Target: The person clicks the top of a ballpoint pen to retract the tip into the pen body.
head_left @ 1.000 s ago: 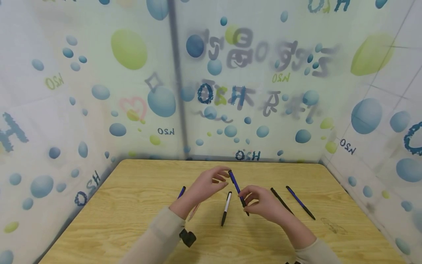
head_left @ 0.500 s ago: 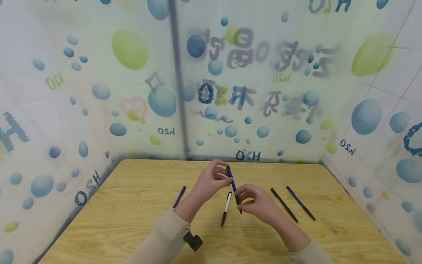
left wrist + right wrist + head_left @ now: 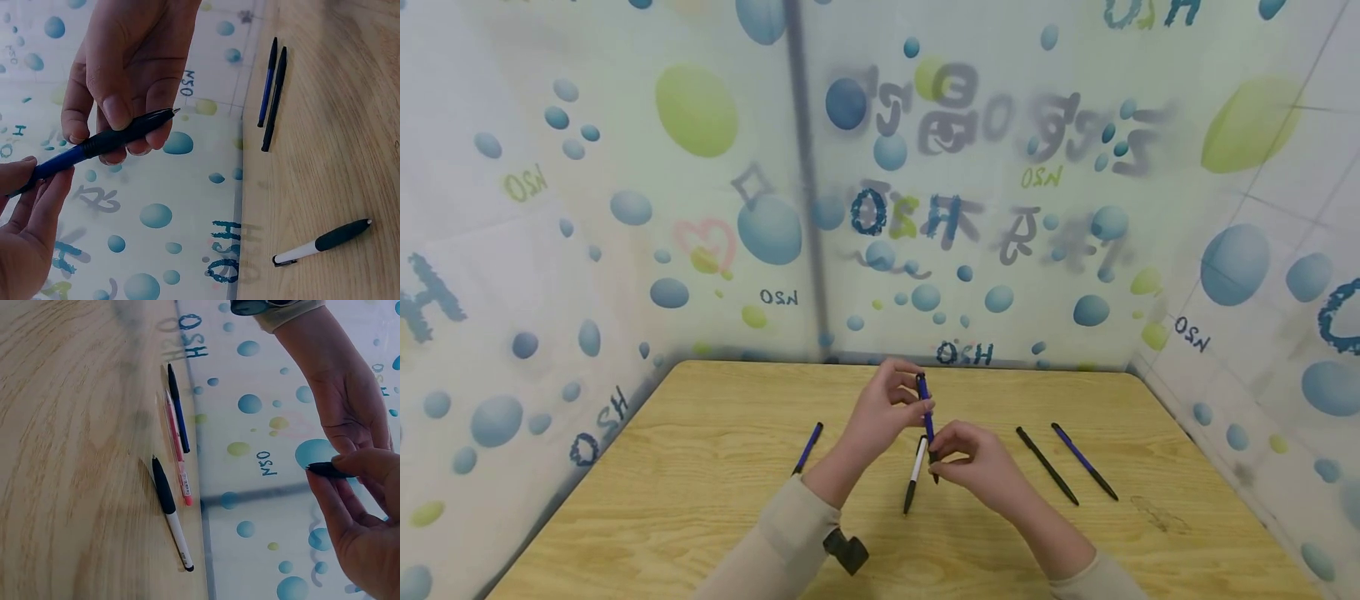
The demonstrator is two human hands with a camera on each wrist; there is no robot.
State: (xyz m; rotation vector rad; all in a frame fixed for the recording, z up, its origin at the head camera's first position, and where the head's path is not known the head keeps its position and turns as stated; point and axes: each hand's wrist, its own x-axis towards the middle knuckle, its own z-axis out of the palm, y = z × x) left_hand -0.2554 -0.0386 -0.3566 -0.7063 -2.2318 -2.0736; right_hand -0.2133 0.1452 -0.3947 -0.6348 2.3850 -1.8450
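Held up over the table between both hands is a blue pen (image 3: pixel 927 412) with a black grip section, its tip pointing down. The left hand (image 3: pixel 883 417) pinches its upper blue end between thumb and fingers. Lower down, the right hand (image 3: pixel 981 460) pinches the black grip section. The metal point of this pen (image 3: pixel 128 134) sticks out past the right fingers in the left wrist view. Just behind the hands on the table lies a white pen (image 3: pixel 914 473) with a black grip. In the right wrist view the right fingers cover most of the held pen.
A black pen (image 3: pixel 1047 465) and a second blue pen (image 3: pixel 1084 461) lie on the wooden table (image 3: pixel 700 533) at the right. Another blue pen (image 3: pixel 807 447) lies left, partly behind the left arm, beside a pink pen (image 3: pixel 173 428). A printed curtain (image 3: pixel 880 317) stands behind.
Both hands have shifted the blue pen left and turned it more upright. The left thumb, apart from the pen a second ago, now presses on it. The pens on the table stay put.
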